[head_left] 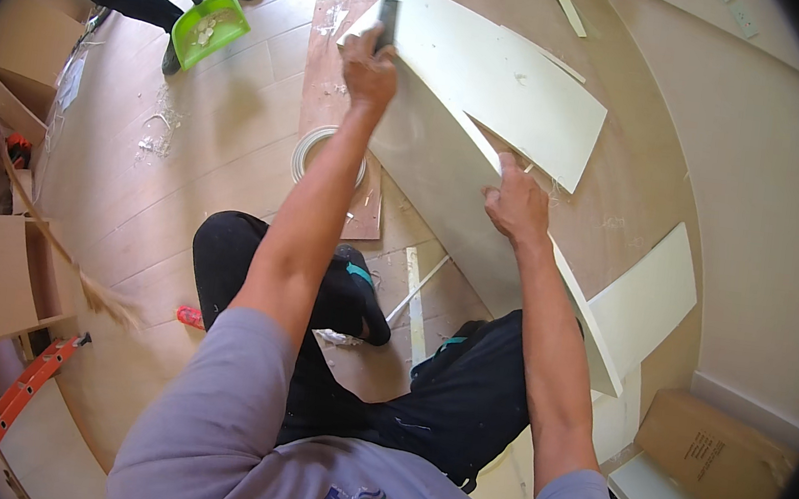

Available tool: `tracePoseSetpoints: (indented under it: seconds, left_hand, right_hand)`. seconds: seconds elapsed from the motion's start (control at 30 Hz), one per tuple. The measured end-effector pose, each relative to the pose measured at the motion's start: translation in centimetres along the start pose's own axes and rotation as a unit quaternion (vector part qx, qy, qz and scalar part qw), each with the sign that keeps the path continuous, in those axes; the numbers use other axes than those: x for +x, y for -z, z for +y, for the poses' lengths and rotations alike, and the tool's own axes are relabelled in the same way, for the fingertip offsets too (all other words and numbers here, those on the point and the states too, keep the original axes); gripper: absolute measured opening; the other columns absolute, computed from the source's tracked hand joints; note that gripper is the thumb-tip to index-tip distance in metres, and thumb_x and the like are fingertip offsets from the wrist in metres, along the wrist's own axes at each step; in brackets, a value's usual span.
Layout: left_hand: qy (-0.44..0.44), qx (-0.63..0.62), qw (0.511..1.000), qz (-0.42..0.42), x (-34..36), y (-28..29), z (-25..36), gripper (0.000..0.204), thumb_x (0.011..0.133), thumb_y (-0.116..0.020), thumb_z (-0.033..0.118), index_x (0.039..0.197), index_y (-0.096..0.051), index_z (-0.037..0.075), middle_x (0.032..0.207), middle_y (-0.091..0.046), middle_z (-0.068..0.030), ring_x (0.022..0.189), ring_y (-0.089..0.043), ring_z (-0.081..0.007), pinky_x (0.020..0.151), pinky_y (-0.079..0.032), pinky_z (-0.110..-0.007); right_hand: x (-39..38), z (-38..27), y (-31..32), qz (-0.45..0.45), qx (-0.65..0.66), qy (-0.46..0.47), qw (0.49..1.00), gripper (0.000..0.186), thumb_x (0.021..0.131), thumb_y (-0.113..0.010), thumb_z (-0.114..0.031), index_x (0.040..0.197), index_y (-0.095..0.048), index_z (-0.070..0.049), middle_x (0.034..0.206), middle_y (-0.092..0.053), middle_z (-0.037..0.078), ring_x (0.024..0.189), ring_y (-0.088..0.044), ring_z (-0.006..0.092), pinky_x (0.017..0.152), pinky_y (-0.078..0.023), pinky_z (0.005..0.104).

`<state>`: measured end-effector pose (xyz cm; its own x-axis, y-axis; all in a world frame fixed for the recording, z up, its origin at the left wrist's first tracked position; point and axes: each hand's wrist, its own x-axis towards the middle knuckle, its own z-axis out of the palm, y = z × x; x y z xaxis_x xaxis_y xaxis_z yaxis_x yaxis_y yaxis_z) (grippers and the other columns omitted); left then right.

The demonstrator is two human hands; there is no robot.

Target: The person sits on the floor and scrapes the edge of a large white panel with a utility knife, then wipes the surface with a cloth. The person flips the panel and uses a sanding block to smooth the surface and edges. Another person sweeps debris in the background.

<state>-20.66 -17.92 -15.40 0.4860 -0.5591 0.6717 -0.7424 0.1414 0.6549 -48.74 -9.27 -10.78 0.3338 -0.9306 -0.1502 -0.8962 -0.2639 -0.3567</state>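
Observation:
A long white panel (430,154) stands tilted on its side in front of me, its narrow edge facing up and running from far centre to near right. My left hand (370,77) grips a dark, flat, block-like tool (388,20) at the panel's far end. Slight blur keeps the tool's exact kind unclear. Around the middle of the upper edge, my right hand (519,204) pinches the panel between thumb and fingers. Just beyond lies a wide white board (527,82) with a cut outline. A coil of white strip (299,154) rests left of the panel.
A brown sheet (326,74) lies under the coil. Another person holds a green dustpan (210,31) at far left; a broom (103,300) sweeps nearby. An orange ladder (23,394), a cardboard box (705,462), a small white board (649,288) and loose strips (412,295) surround me.

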Motion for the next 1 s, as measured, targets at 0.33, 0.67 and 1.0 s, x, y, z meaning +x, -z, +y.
tracePoseSetpoints:
  seconds: [0.33,0.67,1.0]
  left_hand:
    - [0.006,-0.047,0.997,-0.065,-3.6,0.4,1.9,0.037,0.083,-0.07,0.005,0.12,-0.066,0.009,0.102,-0.065,-0.0179,0.103,-0.059,-0.0404,0.091,-0.048,-0.048]
    - [0.046,-0.062,0.994,-0.075,-6.5,1.4,1.2,0.042,0.082,-0.069,0.004,0.123,-0.063,0.004,0.108,-0.06,-0.0207,0.105,-0.058,-0.0411,0.091,-0.048,-0.048]
    - [0.082,-0.056,0.989,-0.11,-7.7,2.0,0.1,0.042,0.082,-0.065,-0.002,0.123,-0.062,0.004,0.113,-0.06,-0.0201,0.109,-0.058,-0.0401,0.095,-0.048,-0.047]
  right_hand:
    - [-0.2,0.0,0.0,0.002,-0.014,-0.017,1.0,0.047,0.083,-0.066,-0.014,0.128,-0.054,-0.005,0.102,-0.07,0.024,0.099,-0.067,0.0436,0.087,-0.052,0.0535]
    - [-0.2,-0.7,0.5,-0.001,-0.014,-0.02,1.0,0.049,0.083,-0.067,-0.014,0.129,-0.054,-0.006,0.102,-0.07,0.025,0.099,-0.068,0.0436,0.086,-0.053,0.054]
    - [0.2,0.3,-0.4,0.017,-0.017,0.0,1.0,0.046,0.082,-0.064,-0.013,0.126,-0.053,-0.005,0.096,-0.071,0.024,0.096,-0.068,0.0435,0.083,-0.053,0.0543]
